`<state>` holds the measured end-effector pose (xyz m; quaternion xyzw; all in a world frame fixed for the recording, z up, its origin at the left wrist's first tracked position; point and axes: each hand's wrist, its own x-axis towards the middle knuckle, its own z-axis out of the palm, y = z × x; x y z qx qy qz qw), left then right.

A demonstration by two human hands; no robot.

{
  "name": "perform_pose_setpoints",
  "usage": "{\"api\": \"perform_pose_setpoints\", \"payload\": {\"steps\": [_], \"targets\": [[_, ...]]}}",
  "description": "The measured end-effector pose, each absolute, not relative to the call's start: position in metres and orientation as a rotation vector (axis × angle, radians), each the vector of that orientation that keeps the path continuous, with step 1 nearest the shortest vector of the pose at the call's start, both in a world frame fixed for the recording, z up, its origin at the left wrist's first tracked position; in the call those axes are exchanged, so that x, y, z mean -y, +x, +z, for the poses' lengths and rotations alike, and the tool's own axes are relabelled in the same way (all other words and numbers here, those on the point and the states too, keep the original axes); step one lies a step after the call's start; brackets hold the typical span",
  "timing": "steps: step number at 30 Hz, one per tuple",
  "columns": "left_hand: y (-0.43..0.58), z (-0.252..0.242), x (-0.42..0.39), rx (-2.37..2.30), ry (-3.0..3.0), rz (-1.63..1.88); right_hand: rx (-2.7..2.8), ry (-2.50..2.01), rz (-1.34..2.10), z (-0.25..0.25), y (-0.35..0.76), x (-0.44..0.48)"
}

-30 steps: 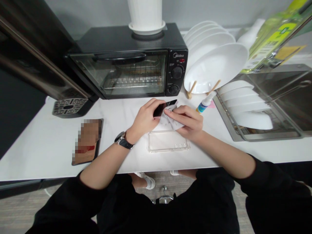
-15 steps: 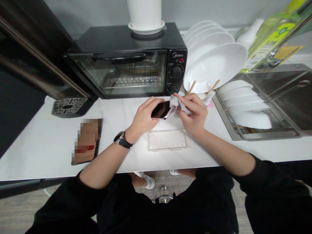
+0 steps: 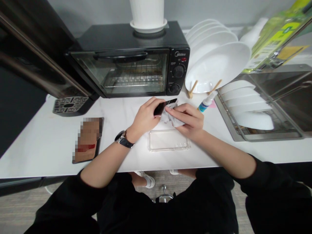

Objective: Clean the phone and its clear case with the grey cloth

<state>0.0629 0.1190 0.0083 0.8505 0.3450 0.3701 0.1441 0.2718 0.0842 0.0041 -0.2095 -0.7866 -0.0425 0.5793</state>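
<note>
My left hand (image 3: 145, 114) is closed around one end of a dark-screened smartphone (image 3: 159, 109), held above the counter. A grey-white cloth (image 3: 175, 119) is pinched in my right hand (image 3: 191, 119) and pressed against the phone's near edge and screen. Part of the phone is hidden behind the cloth and fingers. Just below the hands, a clear phone case (image 3: 165, 140) lies flat on the white counter (image 3: 126, 162). Beyond my right hand lies a small spray bottle (image 3: 206, 103) with a blue label, its lower end hidden by that hand.
A black toaster oven (image 3: 126, 71) stands behind the hands with a white pot (image 3: 148, 14) on top. White plates (image 3: 216, 70) stand in a wooden rack; bowls (image 3: 251, 107) sit by the sink at right. Another phone (image 3: 87, 139), its screen pixelated, lies at left.
My right hand has moved down and left with the cloth along the phone. The phone has tilted, its far corner now showing above the cloth. The spray bottle is more exposed.
</note>
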Motion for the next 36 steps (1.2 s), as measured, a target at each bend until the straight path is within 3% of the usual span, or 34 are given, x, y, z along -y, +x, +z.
{"api": "perform_pose_setpoints", "payload": {"steps": [20, 36], "targets": [[0.0641, 0.0167, -0.1125, -0.817, 2.476, 1.274, 1.677, -0.575, -0.023, 0.0069, 0.2774, -0.0907], [0.0636, 0.0089, -0.1189, -1.029, 2.429, 1.073, 1.878, -0.439, -0.058, 0.0031, 0.2717, -0.0833]]}}
